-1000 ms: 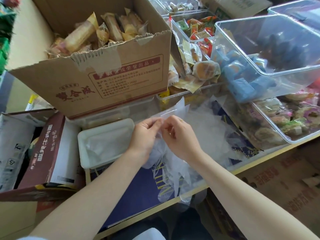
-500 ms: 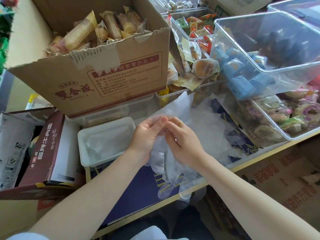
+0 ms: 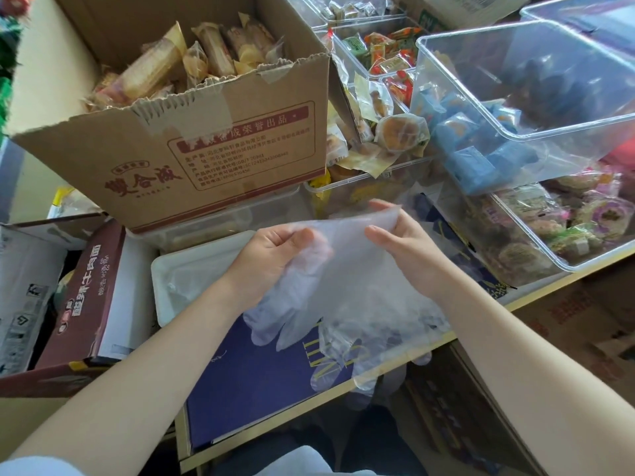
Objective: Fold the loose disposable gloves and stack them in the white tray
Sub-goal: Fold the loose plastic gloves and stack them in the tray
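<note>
A clear disposable glove [image 3: 347,266] is stretched flat between my hands above the table's front. My left hand [image 3: 271,259] grips its left edge, the fingers curled round the film. My right hand [image 3: 402,242] pinches the cuff's top right corner between thumb and fingers. The glove's fingers hang down over several more loose gloves [image 3: 360,341] that lie on a dark blue book and droop over the table edge. The white tray [image 3: 165,273] sits just left of my left hand, with folded clear gloves inside.
A cardboard box of wrapped snacks [image 3: 213,125] stands behind the tray. Clear plastic bins of packaged sweets [image 3: 536,97] fill the right and back. A maroon noodle carton [image 3: 89,293] lies at the left. The blue book [image 3: 261,383] covers the near table.
My hands have moved apart from a tight pinch at the middle, spreading the glove out flat and wide. It was bunched between the fingertips before.
</note>
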Motion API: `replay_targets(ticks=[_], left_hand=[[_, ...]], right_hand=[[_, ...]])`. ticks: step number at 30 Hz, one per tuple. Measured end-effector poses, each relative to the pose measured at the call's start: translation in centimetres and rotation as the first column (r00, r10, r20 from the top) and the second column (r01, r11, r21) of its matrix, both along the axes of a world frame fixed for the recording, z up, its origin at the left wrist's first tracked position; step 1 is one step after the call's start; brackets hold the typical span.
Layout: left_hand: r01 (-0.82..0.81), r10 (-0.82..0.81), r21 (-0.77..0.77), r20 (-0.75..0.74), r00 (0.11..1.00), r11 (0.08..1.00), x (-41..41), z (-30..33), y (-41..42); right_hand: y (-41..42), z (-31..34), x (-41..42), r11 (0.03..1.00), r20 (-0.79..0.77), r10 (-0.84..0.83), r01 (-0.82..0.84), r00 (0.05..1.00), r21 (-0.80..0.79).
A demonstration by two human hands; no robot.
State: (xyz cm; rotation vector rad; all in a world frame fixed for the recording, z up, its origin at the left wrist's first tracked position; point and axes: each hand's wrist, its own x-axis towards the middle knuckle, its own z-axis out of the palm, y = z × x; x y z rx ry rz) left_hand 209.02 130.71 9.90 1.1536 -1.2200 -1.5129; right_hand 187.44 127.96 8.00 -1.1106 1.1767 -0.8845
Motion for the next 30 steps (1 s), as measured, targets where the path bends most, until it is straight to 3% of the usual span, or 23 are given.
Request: replay_targets(ticks=[4,7,10,12,16,20,23,26,30], left_hand=[[0.009,-0.009,-0.025,0.017,1.000,1.000,0.2,0.1,-0.2],[0.028,-0.026,-0.040,0.063,0.998,0.999,0.5,-0.2,-0.2],[0.159,-0.107,-0.100,0.399,0.911,0.982,1.2,-1.2,0.1],[0.207,-0.136,-0.086,0.505,0.852,0.975,1.6,-2.1,0.3],[0.185,-0.148,-0.028,0.486,0.861,0.982,1.6,-2.8,0.9],[0.134,-0.112,-0.028,0.401,0.909,0.991,1.4,-2.7,0.9],[0.103,-0.072,-0.057,0.401,0.913,0.993,1.4,-2.5,0.7],[0.109,-0.070,-0.066,0.428,0.901,0.992,1.7,-2.7,0.9],[0.134,-0.126,0.018,0.481,0.867,0.991,2.2,-2.9,1.4]], right_hand=[[0.0,0.0,-0.3,0.995,0.127,0.098,-0.094,0.987,-0.034],[0.1,-0.4,-0.1,0.999,0.115,0.031,-0.027,0.993,-0.035],[0.2,-0.5,0.1,0.996,0.064,-0.062,0.067,0.996,-0.067],[0.3,-0.4,0.0,0.995,0.080,-0.090,0.094,0.993,-0.046],[0.4,-0.1,-0.3,0.995,0.129,-0.091,0.095,0.987,-0.024],[0.8,-0.4,-0.8,0.997,0.258,0.007,-0.028,0.966,0.076],[1.3,-0.9,-0.8,0.996,0.176,0.085,-0.090,0.981,0.023],[1.3,-0.8,-0.5,0.996,0.078,0.062,-0.056,0.995,-0.075],[1.0,-0.3,-0.2,0.993,-0.026,0.051,-0.053,0.998,-0.101]])
